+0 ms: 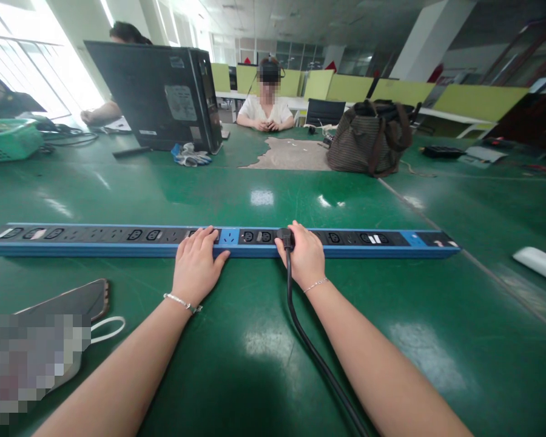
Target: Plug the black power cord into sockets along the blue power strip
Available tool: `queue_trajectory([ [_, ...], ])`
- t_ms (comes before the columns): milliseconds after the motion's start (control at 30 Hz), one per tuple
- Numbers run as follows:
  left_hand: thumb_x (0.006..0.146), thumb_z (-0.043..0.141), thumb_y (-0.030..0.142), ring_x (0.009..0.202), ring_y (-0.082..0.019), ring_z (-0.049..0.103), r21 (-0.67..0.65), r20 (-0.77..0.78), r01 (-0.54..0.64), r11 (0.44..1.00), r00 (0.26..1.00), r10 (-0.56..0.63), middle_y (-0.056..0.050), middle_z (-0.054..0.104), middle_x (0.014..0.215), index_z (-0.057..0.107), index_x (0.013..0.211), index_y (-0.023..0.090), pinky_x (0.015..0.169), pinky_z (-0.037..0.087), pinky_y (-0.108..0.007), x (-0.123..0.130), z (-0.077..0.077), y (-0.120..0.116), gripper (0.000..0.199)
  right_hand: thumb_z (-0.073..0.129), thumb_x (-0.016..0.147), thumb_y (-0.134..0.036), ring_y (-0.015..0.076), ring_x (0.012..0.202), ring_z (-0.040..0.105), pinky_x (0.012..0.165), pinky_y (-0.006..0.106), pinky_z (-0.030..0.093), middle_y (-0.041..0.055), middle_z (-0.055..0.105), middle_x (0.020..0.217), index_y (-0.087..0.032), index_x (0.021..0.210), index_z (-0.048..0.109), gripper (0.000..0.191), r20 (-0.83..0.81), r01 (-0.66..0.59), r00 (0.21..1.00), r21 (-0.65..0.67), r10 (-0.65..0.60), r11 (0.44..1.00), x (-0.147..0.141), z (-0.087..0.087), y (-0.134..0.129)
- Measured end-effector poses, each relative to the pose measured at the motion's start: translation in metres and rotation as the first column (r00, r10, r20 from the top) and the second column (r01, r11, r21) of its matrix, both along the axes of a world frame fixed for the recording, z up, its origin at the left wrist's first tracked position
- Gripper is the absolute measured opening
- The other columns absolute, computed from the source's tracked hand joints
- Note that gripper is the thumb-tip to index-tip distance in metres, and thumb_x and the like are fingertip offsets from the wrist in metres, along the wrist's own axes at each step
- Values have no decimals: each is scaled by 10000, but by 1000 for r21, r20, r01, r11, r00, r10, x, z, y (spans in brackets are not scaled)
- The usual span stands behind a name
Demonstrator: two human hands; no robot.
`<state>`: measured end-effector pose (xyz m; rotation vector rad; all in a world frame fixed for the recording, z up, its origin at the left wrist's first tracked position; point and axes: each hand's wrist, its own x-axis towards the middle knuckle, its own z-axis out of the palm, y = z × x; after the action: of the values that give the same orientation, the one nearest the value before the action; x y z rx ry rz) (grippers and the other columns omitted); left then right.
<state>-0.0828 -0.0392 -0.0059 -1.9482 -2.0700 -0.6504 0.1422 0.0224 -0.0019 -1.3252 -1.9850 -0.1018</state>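
Long blue power strip with black socket faces [230, 250] lies crosswise on the glossy green tabletop [236, 297]; right end tapers off short of the table's seam, left end meets the view's edge. Left hand [196, 262]: fingers laid over the strip just left of its blue middle socket, thumb on the near edge. Right hand [306, 252]: closed round the black angled plug [285, 238] at the strip's face, black cable [295, 309] running down toward the near side. Bare green surface before and behind the strip; phone [88, 298] near left, brown bag [368, 138] well beyond.
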Motion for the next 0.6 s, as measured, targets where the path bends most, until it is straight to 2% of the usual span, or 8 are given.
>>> queue_trajectory([
  [200, 861, 442, 424, 1300, -279, 397, 7, 0, 12, 1000, 1000, -12, -144, 499, 1365, 486, 1264, 142, 1082, 278, -462, -1, -1, 1, 494, 507, 875, -383, 250, 1125, 572, 981, 387, 359, 112, 684, 1091, -141, 1077, 617, 334, 13, 36, 999, -29, -35, 999, -5, 2, -2],
  [400, 853, 453, 410, 1295, -279, 401, 19, 27, 6, 1000, 1000, -7, -142, 510, 1353, 492, 1255, 154, 1081, 271, -467, 0, -1, 1, 479, 494, 890, -363, 208, 1074, 604, 991, 374, 310, 104, 685, 1094, -162, 1032, 613, 274, -16, 40, 999, 22, -40, 999, -8, -3, 1],
  [600, 849, 460, 406, 1288, -285, 408, 17, 33, 6, 1000, 999, -6, -128, 506, 1359, 488, 1262, 178, 1067, 289, -477, 1, 1, 1, 472, 478, 893, -373, 222, 1070, 605, 1027, 417, 273, 113, 685, 1089, -160, 1041, 617, 295, -28, 40, 999, 23, -39, 999, -8, -4, 1],
])
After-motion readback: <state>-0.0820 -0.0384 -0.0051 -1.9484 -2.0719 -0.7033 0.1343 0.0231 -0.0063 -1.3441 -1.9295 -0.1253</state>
